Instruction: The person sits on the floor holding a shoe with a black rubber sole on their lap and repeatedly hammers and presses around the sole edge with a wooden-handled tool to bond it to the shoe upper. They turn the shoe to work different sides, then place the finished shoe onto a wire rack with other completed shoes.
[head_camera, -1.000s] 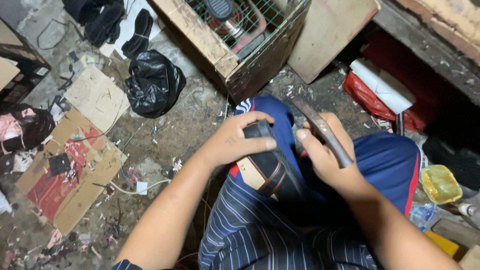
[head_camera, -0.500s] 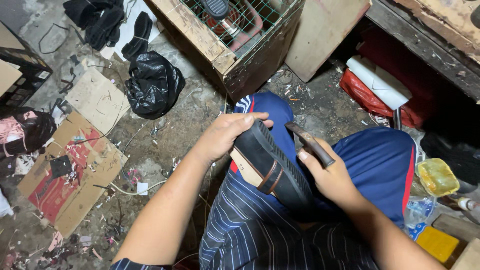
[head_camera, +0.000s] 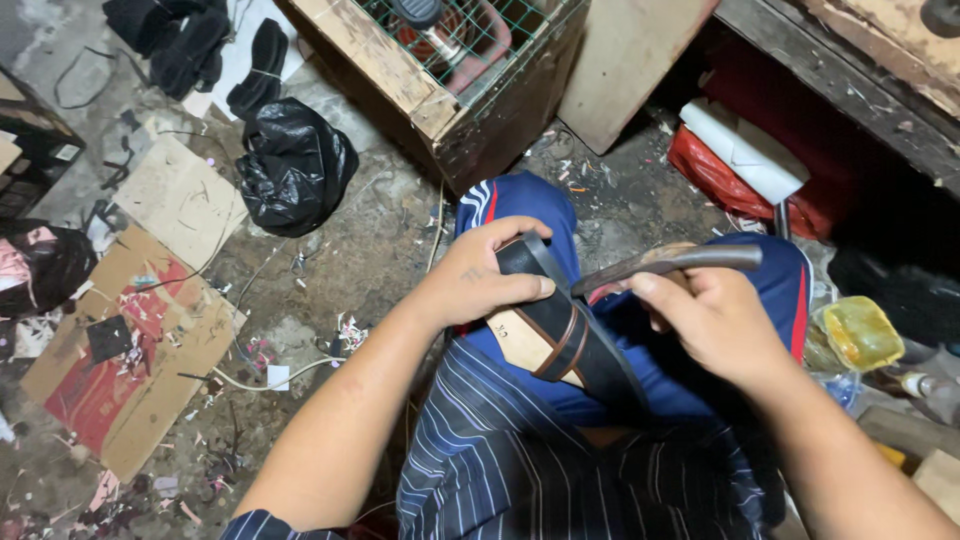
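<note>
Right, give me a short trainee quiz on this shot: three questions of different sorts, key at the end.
1. True or false: the left hand grips the sandal lying on the person's lap.
2. Multiple choice: what does the right hand hold? A) a pair of scissors B) a dark metal tool C) a brush
3. Fill in: the black plastic bag lies on the floor next to a sheet of ____.

Key: 1 true; 2 B; 3 cardboard.
</note>
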